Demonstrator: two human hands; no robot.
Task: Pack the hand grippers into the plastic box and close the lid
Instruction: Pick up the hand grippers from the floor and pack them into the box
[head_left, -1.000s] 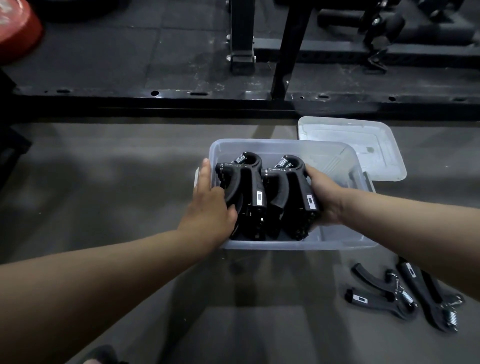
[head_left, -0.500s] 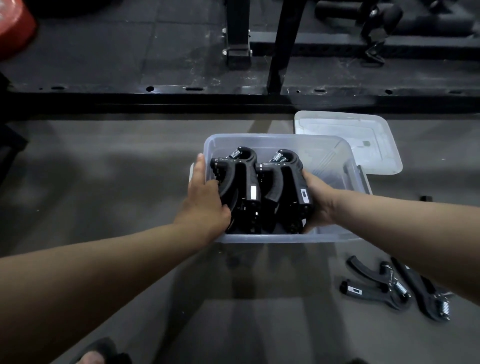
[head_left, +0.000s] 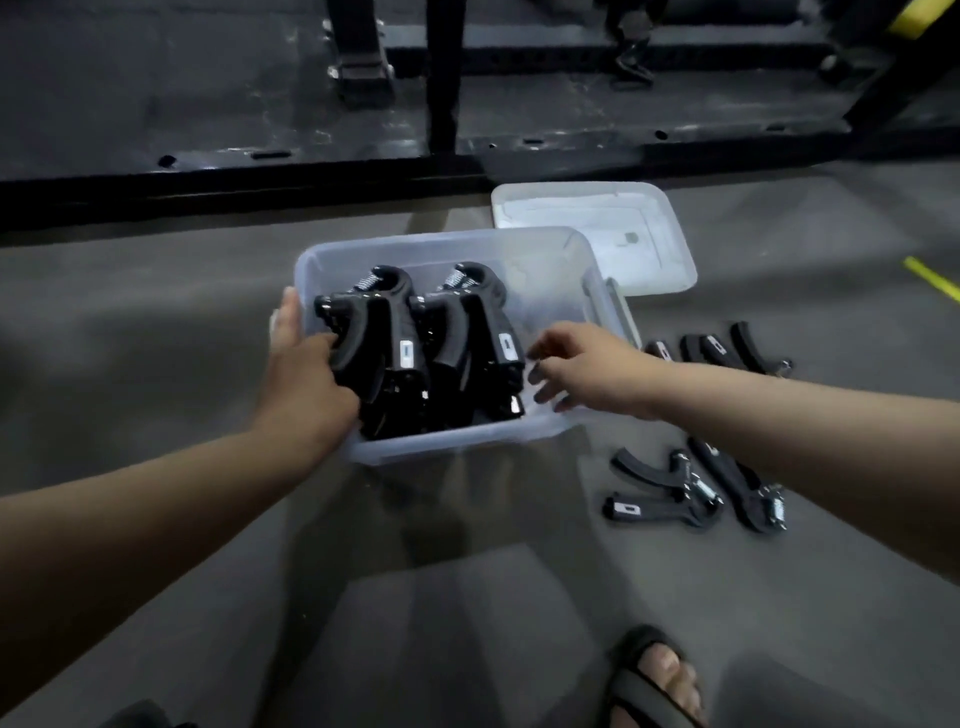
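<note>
A clear plastic box (head_left: 524, 247) sits on the grey floor with several black hand grippers (head_left: 415, 353) standing packed in its left half. My left hand (head_left: 304, 374) presses against the leftmost grippers, thumb outside the box's left wall. My right hand (head_left: 582, 369) hovers over the box's right side, fingers spread and empty, just clear of the grippers. The box's lid (head_left: 597, 239) lies flat behind the box to the right. Loose hand grippers (head_left: 670, 488) lie on the floor right of the box, and more hand grippers (head_left: 727, 351) lie behind my right forearm.
A black steel rack frame (head_left: 311, 176) runs across the floor behind the box, with uprights rising from it. My sandalled foot (head_left: 657, 680) is at the bottom right. A yellow floor line (head_left: 932, 278) shows at the far right.
My right hand has let go of the packed grippers and pulled back to the right with fingers spread. The left hand stays on the stack. The view has tilted down.
</note>
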